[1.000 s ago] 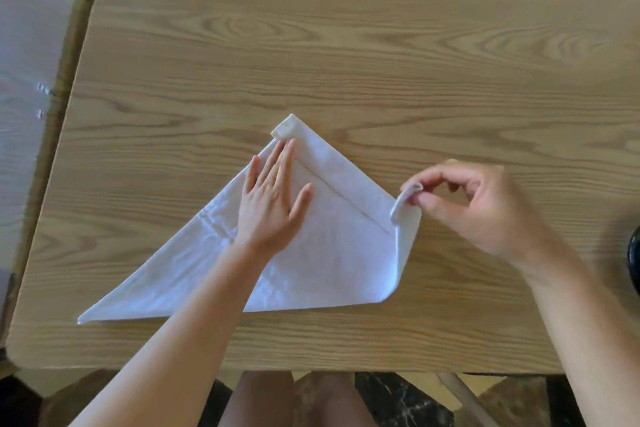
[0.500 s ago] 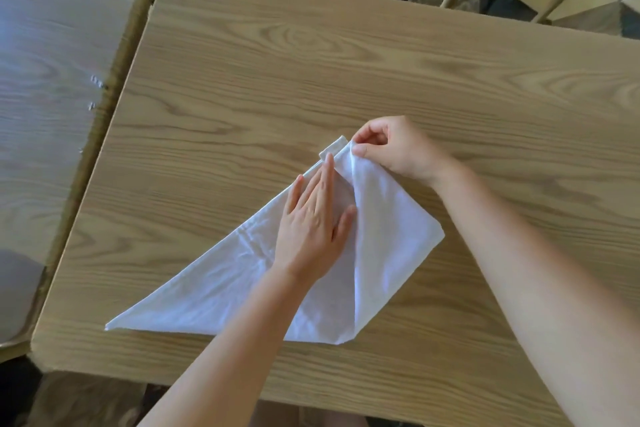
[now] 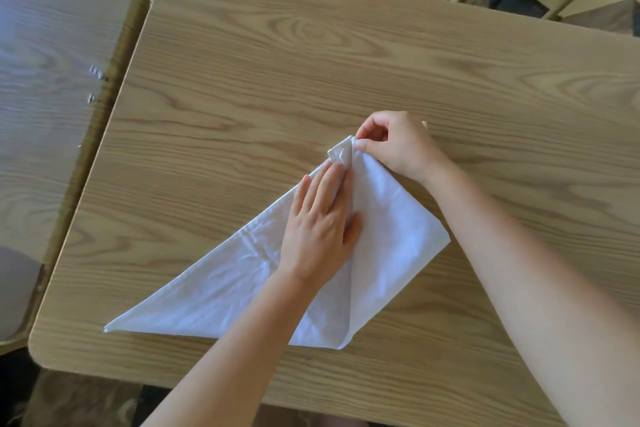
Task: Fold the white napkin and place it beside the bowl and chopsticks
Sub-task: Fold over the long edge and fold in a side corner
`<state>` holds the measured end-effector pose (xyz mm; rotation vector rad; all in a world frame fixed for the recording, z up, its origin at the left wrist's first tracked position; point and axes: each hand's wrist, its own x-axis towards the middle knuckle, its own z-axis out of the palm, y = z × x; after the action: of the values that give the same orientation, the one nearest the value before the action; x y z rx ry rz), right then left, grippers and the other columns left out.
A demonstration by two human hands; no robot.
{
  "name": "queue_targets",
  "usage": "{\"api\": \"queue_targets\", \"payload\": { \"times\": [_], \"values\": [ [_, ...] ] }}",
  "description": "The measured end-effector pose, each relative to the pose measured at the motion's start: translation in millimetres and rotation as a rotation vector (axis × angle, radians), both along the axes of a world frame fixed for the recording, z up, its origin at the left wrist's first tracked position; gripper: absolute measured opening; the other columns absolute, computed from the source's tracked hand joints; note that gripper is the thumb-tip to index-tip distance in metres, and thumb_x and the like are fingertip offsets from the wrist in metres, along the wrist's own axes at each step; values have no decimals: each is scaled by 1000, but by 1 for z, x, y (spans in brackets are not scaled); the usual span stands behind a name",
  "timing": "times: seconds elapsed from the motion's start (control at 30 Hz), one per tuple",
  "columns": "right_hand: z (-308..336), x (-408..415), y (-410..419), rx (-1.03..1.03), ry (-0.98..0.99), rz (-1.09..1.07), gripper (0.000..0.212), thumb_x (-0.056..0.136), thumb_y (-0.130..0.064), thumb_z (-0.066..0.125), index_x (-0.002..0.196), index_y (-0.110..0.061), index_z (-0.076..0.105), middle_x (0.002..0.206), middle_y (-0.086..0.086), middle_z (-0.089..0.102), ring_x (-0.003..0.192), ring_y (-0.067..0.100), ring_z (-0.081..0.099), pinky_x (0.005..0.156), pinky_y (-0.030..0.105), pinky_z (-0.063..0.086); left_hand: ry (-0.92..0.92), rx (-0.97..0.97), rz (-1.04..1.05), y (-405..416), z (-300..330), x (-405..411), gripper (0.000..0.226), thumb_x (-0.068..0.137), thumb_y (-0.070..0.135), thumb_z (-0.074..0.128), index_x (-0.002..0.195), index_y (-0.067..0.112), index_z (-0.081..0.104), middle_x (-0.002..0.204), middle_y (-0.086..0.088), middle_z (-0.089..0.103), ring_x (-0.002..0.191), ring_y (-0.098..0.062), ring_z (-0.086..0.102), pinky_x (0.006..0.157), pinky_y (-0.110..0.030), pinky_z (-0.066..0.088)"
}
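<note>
White napkin lies on the table, left hand flat with fingers together, right hand pinching the folded corner at the apex; releasing early risks the flap springing open, misaligning edges.

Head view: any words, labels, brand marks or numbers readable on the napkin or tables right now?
None. The white napkin is plain, and the wooden table shows only grain. The small glinting marks on the neighbouring table at left are too small to tell whether they are text.
</note>
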<state>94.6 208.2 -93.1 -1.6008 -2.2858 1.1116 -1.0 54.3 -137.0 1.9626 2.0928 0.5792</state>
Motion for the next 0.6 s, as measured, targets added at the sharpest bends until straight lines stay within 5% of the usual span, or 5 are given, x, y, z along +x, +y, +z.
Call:
{"api": "queue_targets", "payload": {
  "times": [0.17, 0.33, 0.47, 0.6],
  "values": [
    [-3, -3, -2, 70, -24, 12, 11, 79, -33, 66, 73, -26, 59, 73, -12, 62, 74, 6, 55, 83, 30, 18, 84, -1, -22, -2, -1, 3, 58, 92, 26, 42, 147, 12, 28, 155, -9, 15, 145, -22, 10, 115, -43, 17],
    [-6, -1, -6, 187, -94, 61, 15, 80, -36, 65, 79, -22, 60, 76, -10, 62, 80, 15, 58, 81, 33, 23, 140, -21, -21, 1, -2, 5, 56, 88, 20, 41, 144, 20, 35, 152, -3, 31, 142, -20, 24, 114, -44, 16],
    [-1, 19, -38, 695, -197, 81, 38, 89, -29, 48, 123, -13, 56, 126, 3, 60, 116, 26, 53, 90, 41, 33, 161, -1, 12, 1, -2, 7, 55, 87, 22, 37, 142, 19, 40, 151, -2, 34, 140, -19, 28, 113, -44, 20],
    [-11, 54, -114, 624, -257, 250, 55, 97, -36, 31, 144, -8, 27, 153, 6, 20, 142, 19, 18, 113, 51, 14, 167, 35, -9, 2, -4, 5, 52, 89, 26, 40, 140, 16, 44, 149, -4, 37, 138, -23, 32, 110, -45, 23]
  ]
}}
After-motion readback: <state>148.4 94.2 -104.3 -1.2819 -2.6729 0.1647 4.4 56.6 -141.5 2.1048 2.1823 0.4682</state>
